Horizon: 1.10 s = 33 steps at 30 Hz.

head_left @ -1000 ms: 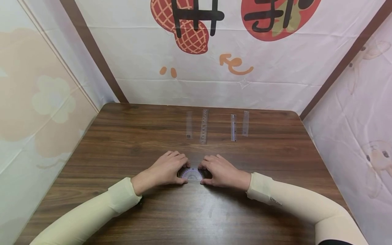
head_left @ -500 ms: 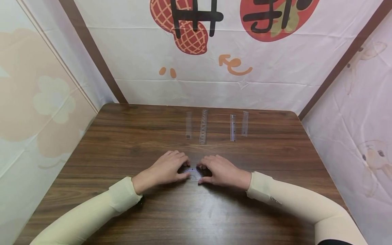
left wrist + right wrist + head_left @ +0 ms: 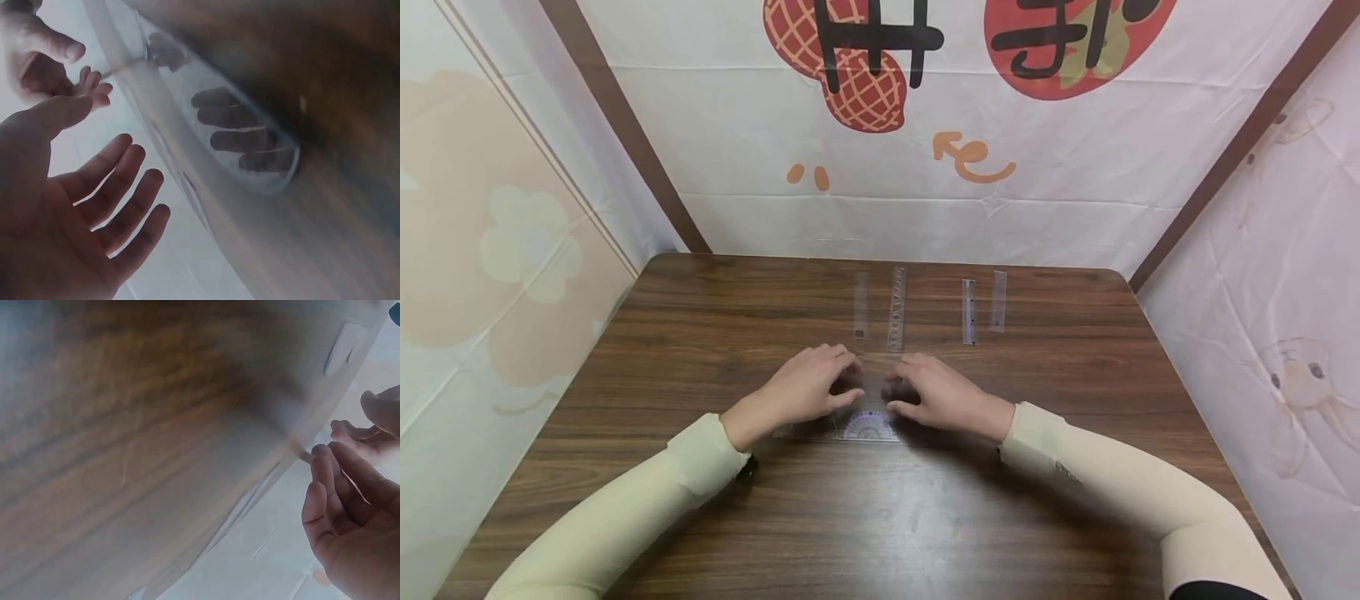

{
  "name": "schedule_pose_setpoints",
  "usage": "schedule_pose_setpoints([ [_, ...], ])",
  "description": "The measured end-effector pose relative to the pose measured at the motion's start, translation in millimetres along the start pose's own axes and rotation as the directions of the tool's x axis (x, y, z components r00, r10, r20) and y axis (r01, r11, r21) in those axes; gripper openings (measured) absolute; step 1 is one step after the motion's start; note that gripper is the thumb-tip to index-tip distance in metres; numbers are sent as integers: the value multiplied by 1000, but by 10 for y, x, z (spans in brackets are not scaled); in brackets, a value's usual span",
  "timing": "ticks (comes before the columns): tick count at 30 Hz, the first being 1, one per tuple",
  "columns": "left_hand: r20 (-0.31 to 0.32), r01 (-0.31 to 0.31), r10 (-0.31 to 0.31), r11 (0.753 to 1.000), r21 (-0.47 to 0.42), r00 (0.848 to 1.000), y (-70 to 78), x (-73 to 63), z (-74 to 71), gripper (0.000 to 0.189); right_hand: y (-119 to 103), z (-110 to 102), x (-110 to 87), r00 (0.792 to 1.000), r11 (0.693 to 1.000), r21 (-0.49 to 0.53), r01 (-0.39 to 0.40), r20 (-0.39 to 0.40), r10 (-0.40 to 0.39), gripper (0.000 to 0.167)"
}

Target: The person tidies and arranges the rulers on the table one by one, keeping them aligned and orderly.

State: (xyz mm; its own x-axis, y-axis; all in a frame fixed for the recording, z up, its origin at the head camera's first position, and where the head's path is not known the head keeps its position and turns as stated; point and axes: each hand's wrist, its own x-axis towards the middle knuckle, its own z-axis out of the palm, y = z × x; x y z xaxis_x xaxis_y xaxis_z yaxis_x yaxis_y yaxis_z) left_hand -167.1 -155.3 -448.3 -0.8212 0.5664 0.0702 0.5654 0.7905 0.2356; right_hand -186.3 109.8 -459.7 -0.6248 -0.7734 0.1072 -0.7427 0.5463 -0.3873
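A clear protractor (image 3: 868, 427) with purple markings lies flat on the brown wooden table (image 3: 880, 517), straight edge toward the person. The left hand (image 3: 808, 385) hovers beyond its left part, fingers loosely bent and holding nothing. Opposite it, the right hand (image 3: 942, 393) hovers beyond the right part, thumb and fingers apart, also without anything in them. In the left wrist view, a clear plastic piece with a rounded end (image 3: 284, 178) lies on the wood and mirrors fingers. The right wrist view shows the right hand's curved fingers (image 3: 325, 465) in front of the left hand (image 3: 369, 440).
Several clear rulers lie upright in a row at the back: a faint one (image 3: 861, 308), one with a scalloped pattern (image 3: 897, 310), one with blue marks (image 3: 969, 312) and a plain one (image 3: 998, 302). White printed cloth (image 3: 887, 225) stands behind the table.
Both hands have let go of the protractor and moved up and away from the person. More of the protractor shows now, and it stays on the table.
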Motion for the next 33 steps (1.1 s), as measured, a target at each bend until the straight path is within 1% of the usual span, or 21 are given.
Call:
schedule_pose_setpoints([
  [8,-24,37,-38,998,-45,999,-165,111,-82,38,100,-31,90,999,1000,5,-6,-37,6,43],
  [12,-31,62,-64,996,-58,998,-221,197,-140,40,143,-65,149,999,999,30,-23,-45,24,45],
  [15,-31,76,-79,994,-84,996,-256,260,-180,41,183,-80,203,998,998,47,-32,-48,34,46],
  [19,-31,85,-89,990,-109,996,-333,348,-212,41,232,-102,280,997,999,34,-30,-70,32,48],
  [21,-36,87,-91,990,-108,995,-379,402,-219,41,254,-114,314,996,999,30,-33,-78,35,49],
  [26,-38,116,-121,987,-111,992,-483,531,-217,42,292,-121,395,995,998,20,-64,-72,66,53],
  [33,-25,158,-163,978,-133,986,-616,687,-191,46,348,-99,526,993,995,-37,-95,-69,92,59],
])
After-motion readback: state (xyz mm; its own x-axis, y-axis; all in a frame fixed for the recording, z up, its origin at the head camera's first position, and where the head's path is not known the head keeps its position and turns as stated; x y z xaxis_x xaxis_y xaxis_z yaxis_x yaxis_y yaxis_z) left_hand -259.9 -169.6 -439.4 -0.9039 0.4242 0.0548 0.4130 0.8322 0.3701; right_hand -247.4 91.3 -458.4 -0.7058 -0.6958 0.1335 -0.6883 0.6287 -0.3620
